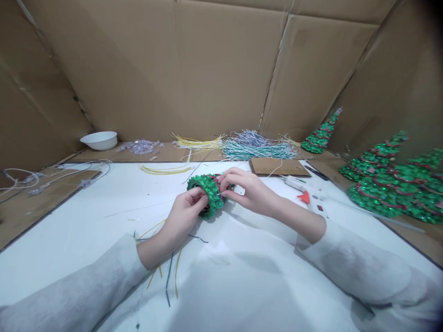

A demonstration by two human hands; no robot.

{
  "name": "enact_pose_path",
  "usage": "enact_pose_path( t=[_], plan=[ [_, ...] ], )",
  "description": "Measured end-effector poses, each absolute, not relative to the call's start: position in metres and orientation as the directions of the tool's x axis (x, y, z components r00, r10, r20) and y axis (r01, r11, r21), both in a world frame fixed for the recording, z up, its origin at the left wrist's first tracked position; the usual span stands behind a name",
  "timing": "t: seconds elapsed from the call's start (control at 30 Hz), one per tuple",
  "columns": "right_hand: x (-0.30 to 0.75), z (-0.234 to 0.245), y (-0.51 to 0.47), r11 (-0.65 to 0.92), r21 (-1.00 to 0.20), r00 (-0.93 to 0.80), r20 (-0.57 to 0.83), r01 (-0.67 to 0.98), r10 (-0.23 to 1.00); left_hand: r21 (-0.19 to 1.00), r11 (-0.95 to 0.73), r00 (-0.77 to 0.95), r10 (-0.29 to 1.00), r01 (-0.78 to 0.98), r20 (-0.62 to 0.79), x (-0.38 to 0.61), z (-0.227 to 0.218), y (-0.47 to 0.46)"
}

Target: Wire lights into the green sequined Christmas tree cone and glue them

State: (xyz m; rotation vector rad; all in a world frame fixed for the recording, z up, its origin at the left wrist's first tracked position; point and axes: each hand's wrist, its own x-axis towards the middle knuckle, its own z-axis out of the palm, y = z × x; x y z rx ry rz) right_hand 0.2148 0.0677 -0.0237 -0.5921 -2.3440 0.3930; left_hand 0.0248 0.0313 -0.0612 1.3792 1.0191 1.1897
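Note:
Both hands hold a green sequinned ring (pixel 207 189) with a red band, lifted just above the white table (pixel 104 221). My left hand (pixel 183 216) grips its near rim, thumb on the outside and fingers curled under it. My right hand (pixel 247 191) pinches the ring's right edge by the red band with its fingertips. Whether something small sits in that pinch I cannot make out. Loose yellow and green wire pieces (pixel 169 272) lie under my left wrist.
A white glue gun (pixel 306 191) with a red trigger lies to the right. Finished green sequin trees (pixel 384 184) stand at the right edge, a smaller tree (pixel 320 136) behind. Bundles of yellow wires (pixel 197 143) and teal wires (pixel 256 147), clear beads (pixel 140 146) and a white bowl (pixel 99 140) line the back by cardboard walls.

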Motion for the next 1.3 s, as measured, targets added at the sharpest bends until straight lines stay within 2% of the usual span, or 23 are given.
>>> enact_pose_path(
  t=[0.27,0.47,0.73,0.97,1.3],
  plan=[
    [0.207,-0.027,0.061,0.868,-0.354,-0.648,0.579,0.348,0.496,0.989,-0.031,0.244,0.968,-0.142,0.065,0.021,-0.056,0.033],
    [0.203,-0.031,0.059,0.872,-0.384,-0.647,0.589,0.303,0.485,0.993,0.007,0.244,0.97,-0.117,0.022,0.018,-0.052,0.035],
    [0.199,-0.036,0.055,0.865,-0.345,-0.613,0.61,0.364,0.501,0.994,0.033,0.263,0.965,-0.1,-0.006,0.016,-0.057,0.039],
    [0.198,-0.04,0.053,0.866,-0.373,-0.563,0.658,0.333,0.5,0.984,0.021,0.298,0.954,-0.179,0.034,0.013,-0.063,0.046],
    [0.196,-0.044,0.053,0.862,-0.406,-0.504,0.699,0.304,0.507,0.989,0.072,0.307,0.951,-0.128,-0.03,0.013,-0.061,0.048]
  ],
)
